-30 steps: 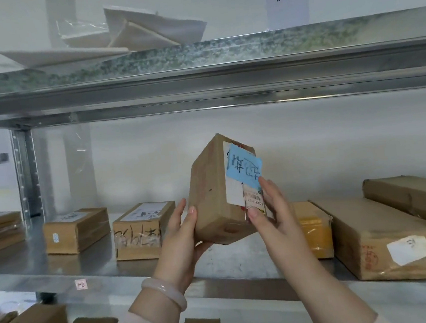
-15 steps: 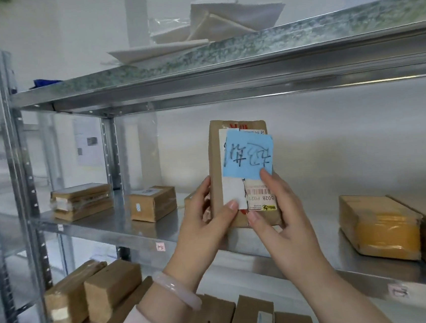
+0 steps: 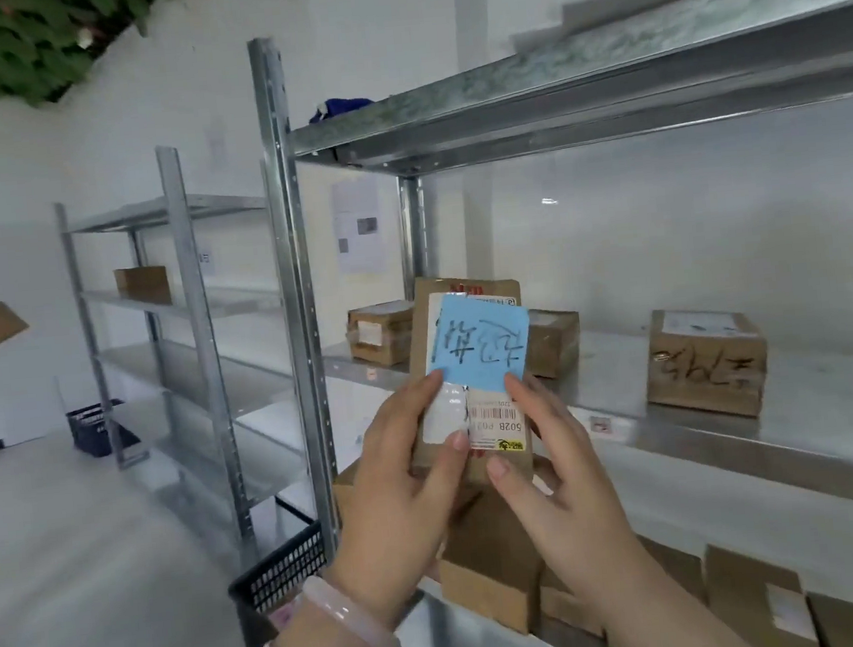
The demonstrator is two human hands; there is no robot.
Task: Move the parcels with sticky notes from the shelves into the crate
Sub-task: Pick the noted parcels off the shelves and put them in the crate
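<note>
I hold a small brown cardboard parcel (image 3: 463, 294) upright in front of the metal shelf (image 3: 733, 430). A blue sticky note (image 3: 483, 349) with handwriting and a white barcode label cover its front. My left hand (image 3: 402, 485) grips its lower left side, thumb on the label. My right hand (image 3: 551, 477) grips its lower right side, thumb beside the barcode. A black mesh crate (image 3: 281, 573) stands on the floor at the lower left, by the shelf post; its inside is hidden.
Brown parcels sit on the middle shelf, one with black handwriting (image 3: 706, 360). More boxes (image 3: 493, 575) fill the shelf below my hands. A second metal rack (image 3: 176, 314) stands to the left, with a dark blue crate (image 3: 93, 427) beyond it on the floor.
My view has swung left and down, bringing the second rack and the black crate into sight. The parcel stays in both hands, its noted face still turned toward me.
</note>
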